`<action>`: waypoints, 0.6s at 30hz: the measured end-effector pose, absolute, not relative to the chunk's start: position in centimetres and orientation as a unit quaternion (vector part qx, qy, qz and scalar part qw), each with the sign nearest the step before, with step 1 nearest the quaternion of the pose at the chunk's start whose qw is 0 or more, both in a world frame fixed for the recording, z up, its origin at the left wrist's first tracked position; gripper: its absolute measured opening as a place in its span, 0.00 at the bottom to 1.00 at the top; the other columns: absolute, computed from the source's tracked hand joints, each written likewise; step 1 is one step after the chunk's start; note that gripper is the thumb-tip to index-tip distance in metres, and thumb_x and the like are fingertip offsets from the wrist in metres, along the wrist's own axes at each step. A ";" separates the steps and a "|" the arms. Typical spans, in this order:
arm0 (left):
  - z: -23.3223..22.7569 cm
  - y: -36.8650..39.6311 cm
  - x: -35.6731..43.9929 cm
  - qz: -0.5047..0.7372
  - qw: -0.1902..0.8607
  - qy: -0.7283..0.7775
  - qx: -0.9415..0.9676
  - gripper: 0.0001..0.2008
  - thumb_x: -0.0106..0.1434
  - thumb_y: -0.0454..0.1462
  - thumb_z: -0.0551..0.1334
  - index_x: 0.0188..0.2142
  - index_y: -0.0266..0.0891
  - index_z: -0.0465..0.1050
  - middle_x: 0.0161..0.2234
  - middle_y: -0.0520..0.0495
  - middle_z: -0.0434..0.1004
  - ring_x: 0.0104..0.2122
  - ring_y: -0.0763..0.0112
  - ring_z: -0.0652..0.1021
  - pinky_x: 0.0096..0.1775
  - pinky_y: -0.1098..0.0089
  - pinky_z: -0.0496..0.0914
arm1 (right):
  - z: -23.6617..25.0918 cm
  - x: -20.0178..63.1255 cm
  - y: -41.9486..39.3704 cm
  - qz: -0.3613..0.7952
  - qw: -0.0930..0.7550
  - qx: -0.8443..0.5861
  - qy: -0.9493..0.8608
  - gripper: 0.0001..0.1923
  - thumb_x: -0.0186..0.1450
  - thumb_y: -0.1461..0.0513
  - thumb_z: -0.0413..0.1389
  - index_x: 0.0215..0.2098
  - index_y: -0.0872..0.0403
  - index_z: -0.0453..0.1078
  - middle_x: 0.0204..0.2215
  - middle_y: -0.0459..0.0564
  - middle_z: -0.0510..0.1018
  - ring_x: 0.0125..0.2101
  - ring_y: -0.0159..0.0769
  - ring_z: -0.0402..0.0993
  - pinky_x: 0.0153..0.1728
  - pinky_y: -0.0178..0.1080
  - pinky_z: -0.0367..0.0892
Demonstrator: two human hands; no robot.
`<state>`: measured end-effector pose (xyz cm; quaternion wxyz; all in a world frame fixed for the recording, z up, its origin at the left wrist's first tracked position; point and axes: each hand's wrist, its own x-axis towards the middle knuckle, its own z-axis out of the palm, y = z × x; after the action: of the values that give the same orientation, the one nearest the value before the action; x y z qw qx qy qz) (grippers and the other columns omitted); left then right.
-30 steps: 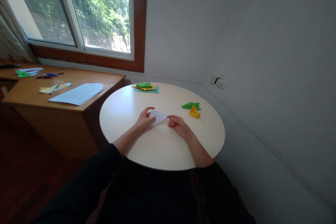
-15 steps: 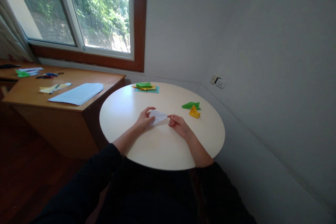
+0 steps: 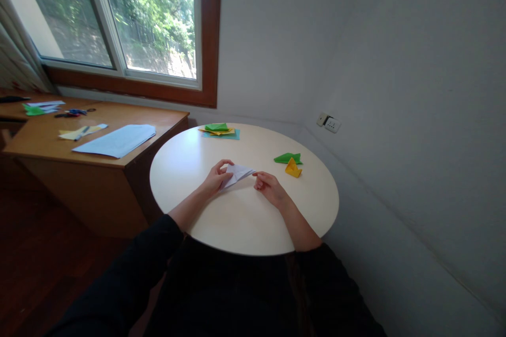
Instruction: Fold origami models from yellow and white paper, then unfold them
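**Folded white paper held at both ends, mid-table**

Just above the middle of the frame, a folded white paper [image 3: 238,173] lies on the round cream table [image 3: 190,168] between the person's two hands. The left hand [image 3: 216,179] pinches its left end, thumb arched over the top and fingers tucked under the edge. The right hand [image 3: 267,186] is curled at the pointed right tip; its fingertips meet the paper there, though whether they truly grip it or only press on it cannot be told at this size.

The sheet looks thin, very light and limp where unfolded, a little stiffer along its creases. It would likely slide easily on the smooth tabletop and crumple or tear under a hard squeeze, so the layered folded edges and corners seem the soundest places to hold, with a light pinch.

To the right of the hands, well apart from them, sit a green folded paper [image 3: 288,158] and a yellow paper model [image 3: 293,168], the two close together. At the far edge of the table lies a small stack of coloured sheets [image 3: 219,131]. The wooden desk [image 3: 98,160] at the left of the frame carries a pale blue sheet [image 3: 117,140] and smaller scraps. Nothing lies between the hands and the paper.
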<state>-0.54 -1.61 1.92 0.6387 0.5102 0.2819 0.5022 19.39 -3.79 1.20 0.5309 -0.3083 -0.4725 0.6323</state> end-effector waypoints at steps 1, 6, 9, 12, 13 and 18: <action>1.9 -1.6 -0.5 0.501 0.635 0.284 0.514 0.18 0.42 0.33 0.64 0.35 0.40 0.64 0.23 0.56 0.72 0.19 0.79 0.70 0.22 0.79 0.59 | 1.2 19.4 -3.8 0.633 0.531 -0.308 -0.473 0.10 0.51 0.59 0.61 0.30 0.56 0.73 0.14 0.39 0.60 0.19 0.25 0.55 0.24 0.34 0.53; 1.7 -1.7 -0.3 0.491 0.620 0.322 0.520 0.10 0.42 0.34 0.64 0.28 0.36 0.69 0.23 0.54 0.71 0.20 0.79 0.69 0.23 0.78 0.60 | 1.0 19.4 -3.6 0.637 0.536 -0.307 -0.460 0.08 0.50 0.60 0.62 0.28 0.55 0.73 0.14 0.39 0.61 0.19 0.26 0.56 0.24 0.34 0.53; 1.8 -1.8 -0.3 0.480 0.619 0.343 0.519 0.11 0.42 0.34 0.64 0.29 0.35 0.71 0.23 0.54 0.72 0.20 0.79 0.69 0.23 0.77 0.60 | 0.9 19.4 -3.5 0.641 0.544 -0.306 -0.448 0.08 0.49 0.61 0.63 0.28 0.55 0.73 0.14 0.39 0.61 0.19 0.26 0.56 0.24 0.34 0.53; 1.9 -2.0 -0.2 0.474 0.606 0.356 0.530 0.12 0.42 0.34 0.63 0.30 0.35 0.71 0.23 0.53 0.72 0.20 0.79 0.68 0.24 0.76 0.60 | 0.9 19.4 -3.5 0.641 0.544 -0.306 -0.447 0.09 0.49 0.61 0.63 0.28 0.55 0.73 0.14 0.39 0.61 0.19 0.25 0.56 0.24 0.34 0.53; 2.0 -2.0 -0.2 0.473 0.601 0.359 0.535 0.13 0.42 0.34 0.63 0.30 0.35 0.72 0.24 0.53 0.72 0.20 0.78 0.68 0.24 0.76 0.60 | 0.9 19.4 -3.6 0.641 0.543 -0.307 -0.448 0.09 0.49 0.60 0.63 0.28 0.55 0.73 0.14 0.39 0.61 0.19 0.25 0.56 0.24 0.34 0.53; 2.1 -2.1 -0.1 0.473 0.586 0.358 0.552 0.16 0.42 0.33 0.63 0.34 0.36 0.70 0.25 0.53 0.72 0.22 0.78 0.69 0.24 0.77 0.59 | 1.3 19.3 -3.8 0.636 0.533 -0.313 -0.462 0.09 0.50 0.59 0.62 0.28 0.55 0.73 0.14 0.40 0.60 0.19 0.25 0.55 0.24 0.34 0.54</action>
<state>-0.11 -2.14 2.11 0.5856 0.5525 0.3584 0.4726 19.34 -3.76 1.26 0.5326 -0.3127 -0.4625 0.6362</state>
